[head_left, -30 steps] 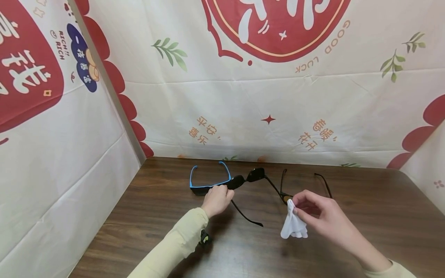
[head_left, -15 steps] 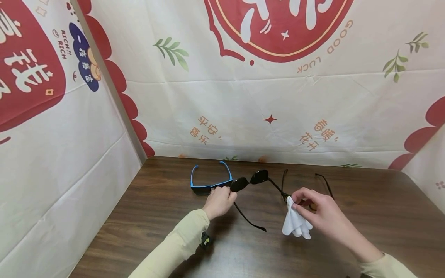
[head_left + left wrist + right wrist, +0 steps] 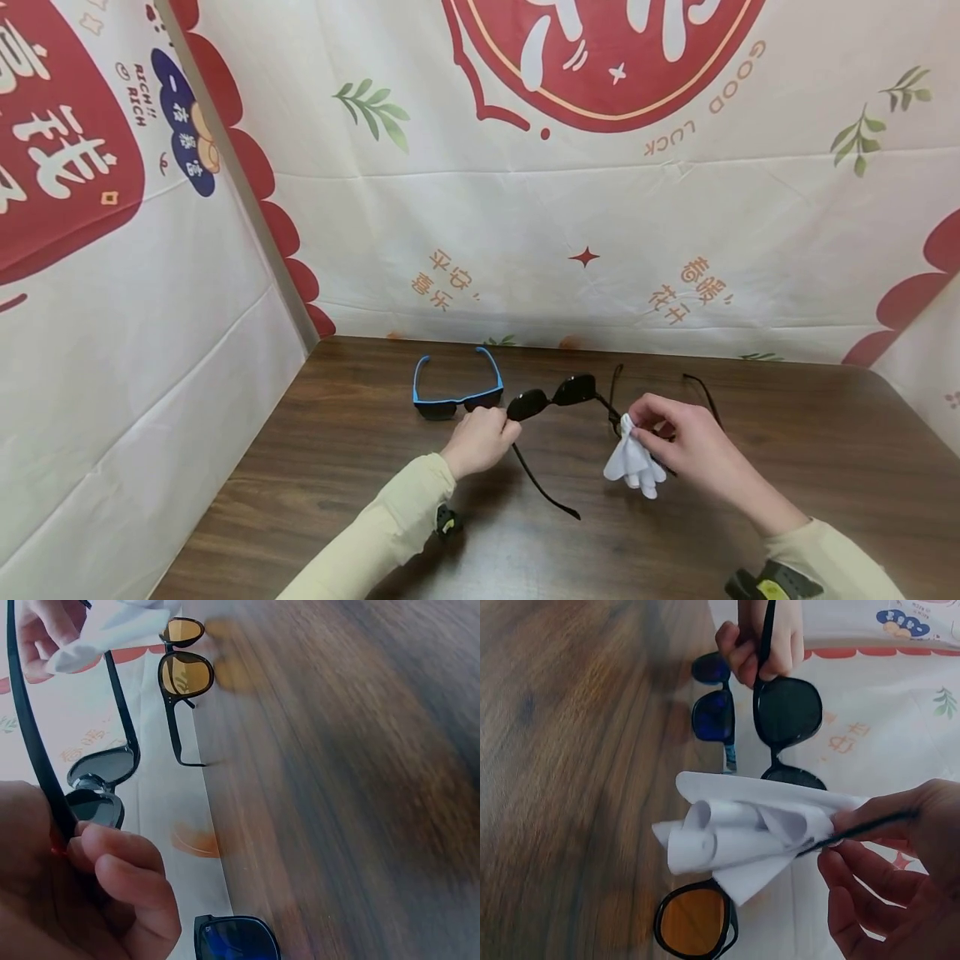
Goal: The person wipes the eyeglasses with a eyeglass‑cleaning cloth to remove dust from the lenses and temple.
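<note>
The left hand [image 3: 480, 440] grips the black sunglasses [image 3: 528, 405] in curled fingers; the right hand [image 3: 693, 437] pinches a white cloth [image 3: 634, 461]. The right wrist view shows a temple [image 3: 877, 825] between those fingers, unclear from the head; the left wrist's bares both lenses of amber glasses [image 3: 186, 675] beyond.

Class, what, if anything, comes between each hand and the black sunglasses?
At the left hand, nothing visible: it grips the black sunglasses directly. At the right hand, the white cloth lies bunched against the temple on that side; whether any of its fingers also touch the temple bare, I cannot tell.
</note>
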The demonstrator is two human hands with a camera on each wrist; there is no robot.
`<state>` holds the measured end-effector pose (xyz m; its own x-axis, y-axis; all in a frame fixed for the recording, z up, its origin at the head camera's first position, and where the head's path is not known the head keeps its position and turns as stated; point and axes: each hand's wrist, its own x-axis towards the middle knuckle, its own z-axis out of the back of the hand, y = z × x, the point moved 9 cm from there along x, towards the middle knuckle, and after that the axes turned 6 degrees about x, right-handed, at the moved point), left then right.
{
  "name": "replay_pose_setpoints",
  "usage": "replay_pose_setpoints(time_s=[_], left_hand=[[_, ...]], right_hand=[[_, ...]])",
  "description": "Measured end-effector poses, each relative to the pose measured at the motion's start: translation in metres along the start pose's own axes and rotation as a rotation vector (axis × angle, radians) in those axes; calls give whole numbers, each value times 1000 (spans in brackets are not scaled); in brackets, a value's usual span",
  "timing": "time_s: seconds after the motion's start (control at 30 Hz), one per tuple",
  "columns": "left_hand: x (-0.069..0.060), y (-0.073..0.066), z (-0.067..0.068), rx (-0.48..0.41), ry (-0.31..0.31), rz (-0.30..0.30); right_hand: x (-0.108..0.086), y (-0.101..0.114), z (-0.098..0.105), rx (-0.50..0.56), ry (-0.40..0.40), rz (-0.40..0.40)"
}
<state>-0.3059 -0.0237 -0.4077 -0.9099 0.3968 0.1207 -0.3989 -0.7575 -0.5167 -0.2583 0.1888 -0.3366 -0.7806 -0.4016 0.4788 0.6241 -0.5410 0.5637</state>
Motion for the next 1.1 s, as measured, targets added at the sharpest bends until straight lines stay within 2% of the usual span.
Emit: replay_pose_setpoints(time_s=[0.2,0.4,0.67,0.87,1.1], left_hand=[[-2,-7,-2,5,19,-38],[-3,-12,-4,-5,38,-44],[-3,-20,-5,-19,60,-64],[-1,-19,-3,-14,47,-58],[0,-11,-2,7,34,-32]], right_hand=[[8,-11,-3,-23,-17,34],[14,-24,-8,-47,-33,63],[14,-15,-8,-210,-76,295],[9,-10,-15,-248,-23,405],[-1,-8,-18,-245,38,424]])
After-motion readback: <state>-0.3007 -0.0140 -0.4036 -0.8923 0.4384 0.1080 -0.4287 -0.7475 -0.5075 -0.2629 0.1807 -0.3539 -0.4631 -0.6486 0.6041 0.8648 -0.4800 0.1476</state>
